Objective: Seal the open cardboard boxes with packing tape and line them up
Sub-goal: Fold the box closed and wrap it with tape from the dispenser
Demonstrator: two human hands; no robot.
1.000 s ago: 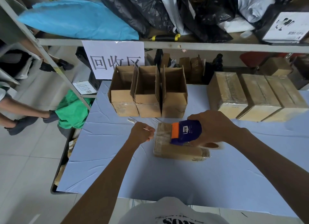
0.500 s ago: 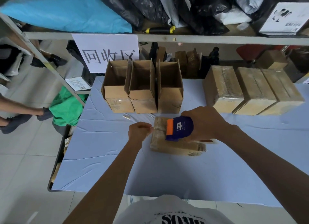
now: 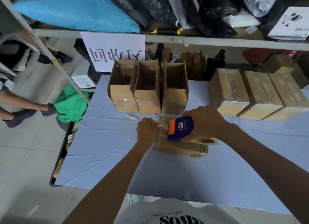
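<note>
A closed cardboard box (image 3: 187, 148) lies on the blue table (image 3: 117, 165) in front of me. My right hand (image 3: 204, 121) grips a blue and orange tape dispenser (image 3: 180, 128) resting on the box top, its tape roll (image 3: 207, 141) behind it. My left hand (image 3: 148, 130) is closed at the box's left end, pinching the clear tape there. Three open boxes (image 3: 147, 89) stand side by side at the back of the table. Three sealed boxes (image 3: 255, 93) sit in a row at the back right.
A metal shelf (image 3: 167, 38) crosses above the table, loaded with black bags, a blue bag and a yellow-black tool (image 3: 167, 31). A paper sign (image 3: 115, 51) hangs from it. A person's legs (image 3: 21, 105) and a green bag (image 3: 70, 105) are on the floor at left.
My left hand has moved right from beside the box onto its left end. The dispenser has stayed on the box top; the view has shifted a little.
</note>
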